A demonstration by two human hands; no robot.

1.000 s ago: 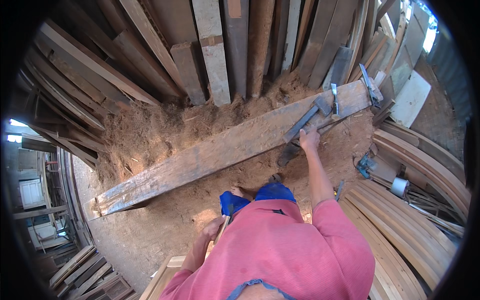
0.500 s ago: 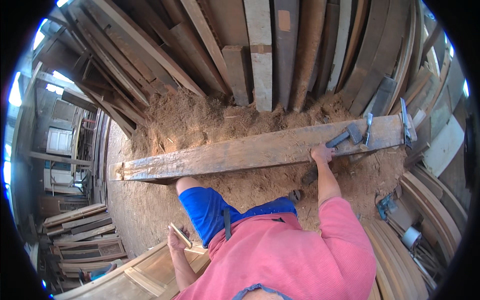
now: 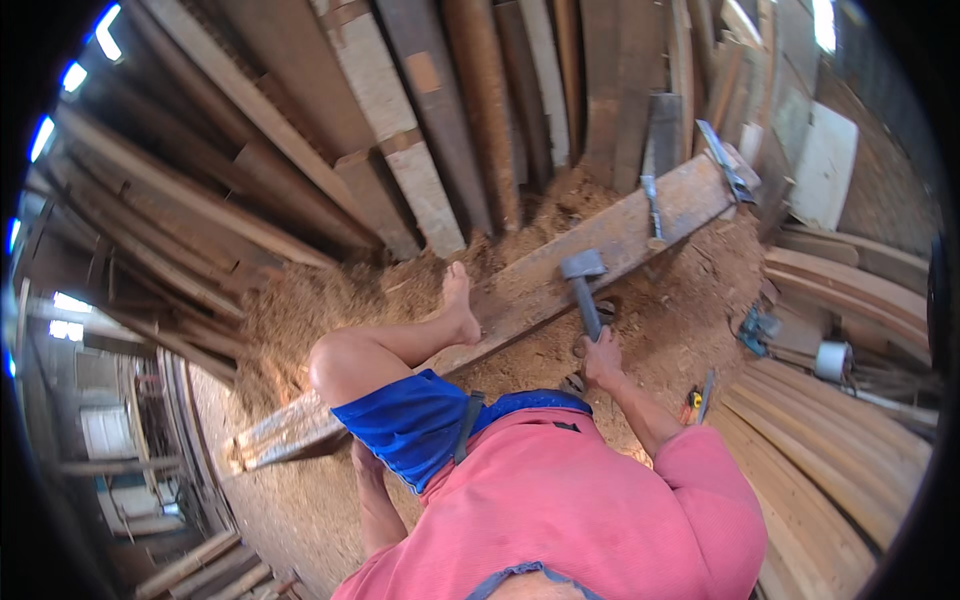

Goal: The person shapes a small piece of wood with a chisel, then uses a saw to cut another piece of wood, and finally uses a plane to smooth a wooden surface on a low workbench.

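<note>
My right hand (image 3: 602, 362) is closed around the handle of a hammer (image 3: 583, 265) with a blocky grey head. The head lies over or just above the near edge of a long, thick wooden beam (image 3: 545, 275). My left hand (image 3: 368, 462) is low beside my left thigh, next to the beam's left end. The thigh and the blue shorts cover its fingers, so what it holds cannot be seen. My bare left foot (image 3: 460, 305) rests on the beam. A narrow metal tool (image 3: 653, 208) and a longer metal piece (image 3: 725, 162) lie across the beam's right part.
Brown sawdust and shavings (image 3: 300, 300) surround the beam. Tall boards (image 3: 480, 110) lean behind it. On the right are stacked planks (image 3: 800, 450), a teal power tool (image 3: 757, 330) and a white roll (image 3: 832, 361). A yellow-and-black item (image 3: 691, 405) lies beside my right arm.
My right hand has lifted the hammer and drawn it left and nearer. My left leg has swung onto the beam. The left hand, earlier holding a small light wooden piece, has moved behind the thigh.
</note>
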